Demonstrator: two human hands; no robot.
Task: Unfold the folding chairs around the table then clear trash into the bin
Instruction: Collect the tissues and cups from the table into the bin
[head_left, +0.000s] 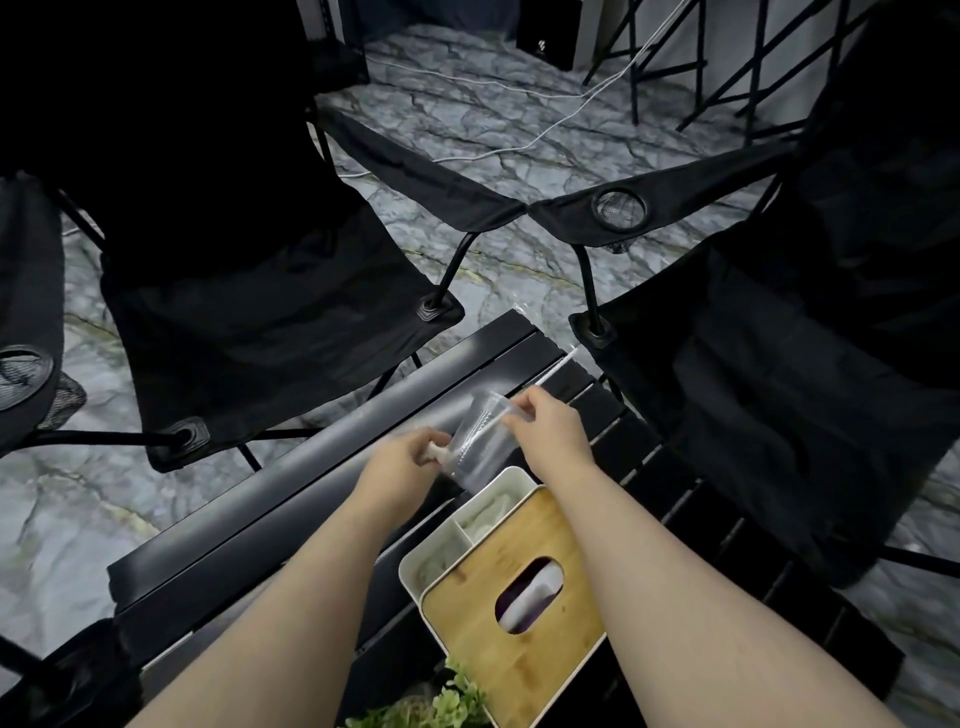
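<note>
Head view over a black slatted folding table (519, 348). Two black folding chairs stand opened on the marbled floor: one beyond the table's far-left edge (260, 312), the other at its right (805, 364), with a mesh cup holder (620, 206) set in that chair's near armrest; the two inner armrests almost meet above the table's far corner. Both forearms reach forward over the table. The left hand (402, 460) is curled around the base end of a clear plastic cup (478, 441), which lies tilted between the hands just above the tabletop. The right hand (545, 418) is closed at the cup's rim, its fingers pinching a clear straw (556, 366) that slants up and away to the right. Whether the straw's lower end sits inside the cup cannot be told. Just near of the cup stands a white organiser box with a bamboo lid (519, 582); white crumpled material fills its open compartments. A green plant (447, 701) shows at the bottom edge.
</note>
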